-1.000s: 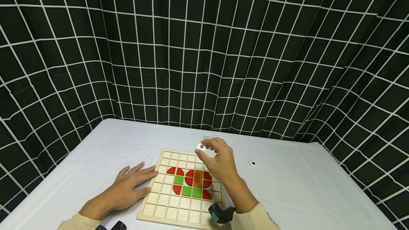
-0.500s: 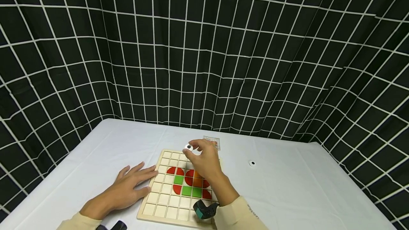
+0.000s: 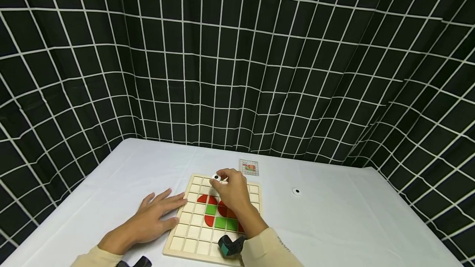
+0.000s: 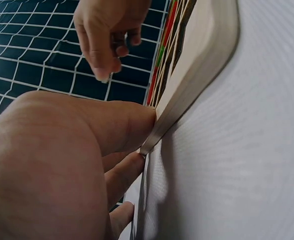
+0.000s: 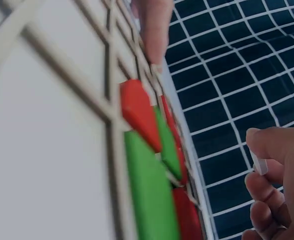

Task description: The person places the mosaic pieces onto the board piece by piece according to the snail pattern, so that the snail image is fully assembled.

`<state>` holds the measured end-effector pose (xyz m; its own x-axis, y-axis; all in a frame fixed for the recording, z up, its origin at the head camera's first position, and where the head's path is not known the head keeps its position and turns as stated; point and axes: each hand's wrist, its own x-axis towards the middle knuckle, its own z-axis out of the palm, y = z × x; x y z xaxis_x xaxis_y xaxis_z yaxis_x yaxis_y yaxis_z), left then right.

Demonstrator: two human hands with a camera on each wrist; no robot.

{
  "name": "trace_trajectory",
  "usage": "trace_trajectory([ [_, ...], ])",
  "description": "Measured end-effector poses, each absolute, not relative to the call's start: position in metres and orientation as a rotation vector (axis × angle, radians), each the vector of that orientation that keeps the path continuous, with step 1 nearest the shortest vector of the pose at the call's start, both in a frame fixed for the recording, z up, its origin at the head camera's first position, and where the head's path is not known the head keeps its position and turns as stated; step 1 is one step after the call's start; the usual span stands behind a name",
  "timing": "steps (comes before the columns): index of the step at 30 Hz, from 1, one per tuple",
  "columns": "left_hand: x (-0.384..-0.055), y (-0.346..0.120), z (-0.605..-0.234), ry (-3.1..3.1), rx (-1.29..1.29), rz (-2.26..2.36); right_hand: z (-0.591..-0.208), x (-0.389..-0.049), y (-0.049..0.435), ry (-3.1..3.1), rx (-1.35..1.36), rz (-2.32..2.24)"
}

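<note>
My right hand point(image 3: 234, 190) pinches a white disc with a black dot point(image 3: 216, 177), like an eye piece, between thumb and fingertips. It hovers over the upper rows of a wooden grid board point(image 3: 189, 231). In the right wrist view the disc point(image 5: 259, 164) is seen edge-on, apart from the board. Red rounded pieces point(image 3: 209, 221) and green squares point(image 3: 211, 209) sit in the grid cells; my right hand and forearm hide part of them. My left hand point(image 3: 156, 216) lies with extended fingers against the board's left edge, its thumb touching the side point(image 4: 201, 55) in the left wrist view.
Another white disc with a black dot point(image 3: 297, 192) lies on the white tablecloth point(image 3: 334, 217) to the right. Behind the board is a small printed pattern card point(image 3: 249, 167). A black curtain with white grid lines point(image 3: 222, 73) surrounds the table.
My right hand has moved left with the disc, then slightly lower over the board. The pattern card behind it has come into full view. My left hand stays at the board's edge.
</note>
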<state>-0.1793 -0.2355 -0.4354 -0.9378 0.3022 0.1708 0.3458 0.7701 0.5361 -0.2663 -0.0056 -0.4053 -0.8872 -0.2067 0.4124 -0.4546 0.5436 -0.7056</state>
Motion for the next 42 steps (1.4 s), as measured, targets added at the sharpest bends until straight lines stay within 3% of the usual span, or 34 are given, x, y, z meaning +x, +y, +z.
trace_trajectory([
  [12, -0.180, -0.233, -0.435, -2.892, -0.533, -0.894, -0.424, -0.268, -0.005, -2.584, 0.566, 1.206],
  [42, -0.178, -0.234, -0.436, -2.881, -0.525, -0.908, -0.426, -0.267, -0.006, -2.669, 0.588, 1.050],
])
